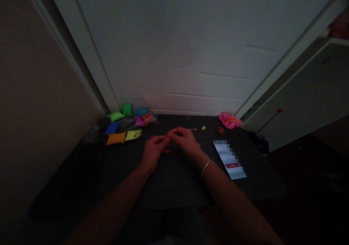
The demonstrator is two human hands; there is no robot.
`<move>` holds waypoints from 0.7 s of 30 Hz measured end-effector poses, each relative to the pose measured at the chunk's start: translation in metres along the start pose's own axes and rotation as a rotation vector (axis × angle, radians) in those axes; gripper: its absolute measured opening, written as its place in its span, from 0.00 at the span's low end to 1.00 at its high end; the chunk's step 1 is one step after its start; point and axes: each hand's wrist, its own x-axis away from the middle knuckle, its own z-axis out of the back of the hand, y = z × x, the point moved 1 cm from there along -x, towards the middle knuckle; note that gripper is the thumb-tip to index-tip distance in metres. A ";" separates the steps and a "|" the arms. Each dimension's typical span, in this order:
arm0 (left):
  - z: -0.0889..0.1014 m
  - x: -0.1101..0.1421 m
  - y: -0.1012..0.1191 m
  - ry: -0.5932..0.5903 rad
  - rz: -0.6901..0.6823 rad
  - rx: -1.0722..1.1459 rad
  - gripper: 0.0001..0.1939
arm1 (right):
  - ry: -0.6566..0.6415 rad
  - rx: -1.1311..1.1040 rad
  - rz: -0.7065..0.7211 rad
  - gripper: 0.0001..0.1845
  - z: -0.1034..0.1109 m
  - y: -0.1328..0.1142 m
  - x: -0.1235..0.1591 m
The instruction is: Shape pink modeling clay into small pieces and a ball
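Above the middle of the dark table [174, 179], my left hand [154, 150] and my right hand [184, 139] meet at the fingertips. Both are closed in a pinch. A small pink piece [152, 137] shows at my left fingers, and a reddish-pink spot shows where the fingertips meet. My fingers hide most of it, and the light is dim. Close beyond my right hand lie a thin pink stick-like tool [193, 129] and a small yellow-green piece [203, 128]. A bracelet circles my right wrist.
At the back left lie several coloured packets, among them an orange one [116, 139], a blue one [112, 128] and a green one [127, 109]. Toward the right are a phone [229, 157], a reddish ball [220, 130] and a pink petalled shape [229, 121]. A white panel [152, 48] rises behind the table.
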 end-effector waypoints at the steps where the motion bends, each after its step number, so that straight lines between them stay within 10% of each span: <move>1: 0.000 0.000 0.000 -0.005 -0.005 -0.005 0.15 | 0.005 -0.002 0.003 0.12 0.000 0.000 0.000; 21: 0.001 -0.003 -0.001 0.050 -0.005 0.100 0.18 | 0.071 -0.150 -0.052 0.17 0.000 0.002 0.009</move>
